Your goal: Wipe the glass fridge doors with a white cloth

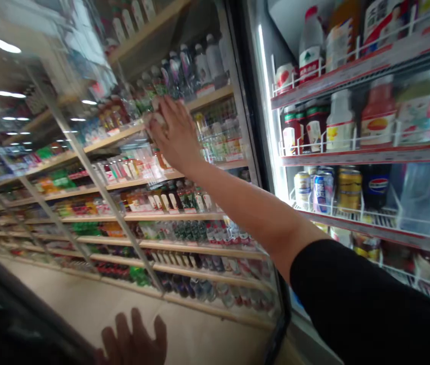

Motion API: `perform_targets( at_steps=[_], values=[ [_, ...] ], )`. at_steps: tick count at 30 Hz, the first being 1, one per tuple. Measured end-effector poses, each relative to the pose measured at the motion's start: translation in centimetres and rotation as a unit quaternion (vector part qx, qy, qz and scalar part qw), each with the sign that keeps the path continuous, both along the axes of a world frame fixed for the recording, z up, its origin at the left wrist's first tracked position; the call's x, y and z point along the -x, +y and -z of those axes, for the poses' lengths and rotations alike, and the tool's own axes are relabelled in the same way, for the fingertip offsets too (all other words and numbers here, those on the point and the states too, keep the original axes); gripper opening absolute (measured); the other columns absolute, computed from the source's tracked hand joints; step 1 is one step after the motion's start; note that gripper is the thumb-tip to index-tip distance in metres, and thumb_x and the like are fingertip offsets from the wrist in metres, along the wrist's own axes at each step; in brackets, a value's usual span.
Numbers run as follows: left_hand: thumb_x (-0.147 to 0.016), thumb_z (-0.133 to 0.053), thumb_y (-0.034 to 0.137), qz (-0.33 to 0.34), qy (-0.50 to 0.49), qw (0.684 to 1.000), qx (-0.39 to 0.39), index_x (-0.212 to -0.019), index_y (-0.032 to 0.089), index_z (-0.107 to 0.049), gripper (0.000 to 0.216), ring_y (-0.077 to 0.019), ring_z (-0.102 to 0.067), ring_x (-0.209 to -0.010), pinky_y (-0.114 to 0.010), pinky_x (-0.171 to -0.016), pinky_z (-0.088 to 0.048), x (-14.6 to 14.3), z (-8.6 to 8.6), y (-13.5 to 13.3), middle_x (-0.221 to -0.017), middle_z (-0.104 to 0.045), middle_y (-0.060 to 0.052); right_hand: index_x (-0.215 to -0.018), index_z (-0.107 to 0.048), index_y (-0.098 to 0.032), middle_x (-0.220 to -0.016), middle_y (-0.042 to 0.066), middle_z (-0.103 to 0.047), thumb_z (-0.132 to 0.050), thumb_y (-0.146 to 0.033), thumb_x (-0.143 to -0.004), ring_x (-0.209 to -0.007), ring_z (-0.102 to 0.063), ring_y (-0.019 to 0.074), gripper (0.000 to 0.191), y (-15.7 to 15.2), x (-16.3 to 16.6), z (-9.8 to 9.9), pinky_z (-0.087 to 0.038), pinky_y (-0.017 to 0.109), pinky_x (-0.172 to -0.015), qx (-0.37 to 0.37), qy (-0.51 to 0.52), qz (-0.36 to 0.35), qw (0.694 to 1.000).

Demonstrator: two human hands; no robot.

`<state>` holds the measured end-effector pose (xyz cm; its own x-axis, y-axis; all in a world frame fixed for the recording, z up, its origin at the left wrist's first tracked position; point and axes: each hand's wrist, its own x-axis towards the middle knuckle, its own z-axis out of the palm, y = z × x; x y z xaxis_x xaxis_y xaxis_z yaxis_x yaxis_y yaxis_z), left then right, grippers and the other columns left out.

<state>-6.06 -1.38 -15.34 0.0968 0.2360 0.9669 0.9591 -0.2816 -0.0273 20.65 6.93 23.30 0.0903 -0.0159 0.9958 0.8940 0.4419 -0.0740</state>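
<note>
Under the fingers (172, 109) of the right hand (180, 137), and poking out just left of them: cloth (156, 120), pale, bunched, apparently trapped between palm side and glass door (253, 96). Looks too crumpled and blurred to give any clear long axis. Gripped lightly, by bent fingers set close together. Lies far nearer to the right hand than to the left hand (136, 338). Well below the right fingers and somewhat to their left, at the bottom of view: left fingers, spread and released, with nothing visible in them. Cannot tell whether touching the glass.

Directly ahead of the right fingers, the door's glass, slanting in view; to their right, beyond the wrist, its dark frame. Behind the glass or mirrored in it, cannot tell which: long shelves (131, 218) of bottles, above, below and away to the left of the fingers, blurred. Well below, pale floor (47, 284); far up and left, bright lamps (1, 44).

Right of the fingers, past the frame: cooler (367, 156), lit by a white strip, with bottles on wire-railed racks and cans (322, 192) lower down. Back from the right fingers, toward lower right: bare forearm (245, 203), then black sleeve (352, 294), in front of frame and cooler.
</note>
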Motion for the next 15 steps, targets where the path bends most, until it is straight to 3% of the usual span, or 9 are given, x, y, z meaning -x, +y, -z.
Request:
perform_targets(
  at_steps=[2,4,7,9,12,15],
  values=[
    [-0.080,-0.072,0.038,-0.007,0.007,1.000,0.001,-0.158,0.032,-0.024,0.091,-0.0479,-0.036,-0.141,-0.071,-0.103,-0.033,0.0,0.0,0.2,-0.150,-0.044,-0.020,-0.122,-0.069,-0.028,-0.151,-0.010,-0.050,-0.010,-0.058,-0.098,-0.154,-0.008,0.0260,0.071,-0.4,1.7,0.5,-0.030,0.046,-0.118,-0.012,-0.018,-0.004,1.000],
    [-0.081,-0.071,0.037,-0.012,0.015,1.000,-0.005,-0.157,0.030,-0.026,0.089,-0.0468,-0.038,-0.140,-0.070,-0.104,-0.034,-0.1,-0.3,0.1,-0.148,-0.046,-0.021,-0.119,-0.069,-0.027,-0.154,-0.013,-0.042,0.000,-0.053,-0.095,-0.152,-0.005,0.0284,0.078,-1.8,3.1,2.4,-0.030,0.047,-0.114,-0.014,-0.146,0.015,0.989],
    [-0.083,-0.070,0.032,-0.012,0.014,1.000,-0.015,-0.156,0.025,-0.029,0.084,-0.0451,-0.036,-0.143,-0.069,-0.108,-0.034,-1.3,-1.3,-0.6,-0.149,-0.044,-0.022,-0.137,-0.057,-0.035,-0.161,-0.016,-0.030,-0.013,-0.044,-0.099,-0.154,-0.005,0.0211,0.058,-4.4,4.2,5.6,-0.020,0.042,-0.122,0.023,-0.338,0.071,0.938],
    [-0.085,-0.067,0.030,-0.008,-0.007,1.000,-0.018,-0.155,0.021,-0.032,0.078,-0.0452,-0.030,-0.146,-0.069,-0.111,-0.032,-2.8,-2.7,-1.3,-0.154,-0.035,-0.025,-0.148,-0.043,-0.038,-0.162,-0.016,-0.029,-0.023,-0.038,-0.101,-0.155,-0.007,0.0152,0.052,-5.3,4.1,6.9,-0.014,0.039,-0.126,0.036,-0.395,0.085,0.914],
    [-0.088,-0.062,0.030,0.039,-0.026,0.998,-0.052,-0.153,0.012,-0.032,0.074,-0.0439,-0.022,-0.149,-0.067,-0.115,-0.028,-5.7,-7.1,-1.9,-0.160,-0.019,-0.028,-0.153,-0.037,-0.032,-0.163,-0.011,-0.030,-0.031,-0.039,-0.102,-0.155,-0.011,0.0124,0.052,-5.0,3.5,6.8,-0.014,0.036,-0.128,0.020,-0.402,0.054,0.914],
    [-0.091,-0.056,0.024,0.162,0.045,0.979,-0.116,-0.156,0.008,-0.021,0.075,-0.0357,-0.024,-0.151,-0.058,-0.118,-0.030,-8.2,-14.7,-1.5,-0.158,-0.026,-0.027,-0.146,-0.050,-0.028,-0.162,-0.009,-0.033,-0.036,-0.055,-0.099,-0.155,-0.011,0.0138,0.056,-3.7,3.5,5.9,-0.018,0.027,-0.126,-0.004,-0.385,0.001,0.923]
  ],
)
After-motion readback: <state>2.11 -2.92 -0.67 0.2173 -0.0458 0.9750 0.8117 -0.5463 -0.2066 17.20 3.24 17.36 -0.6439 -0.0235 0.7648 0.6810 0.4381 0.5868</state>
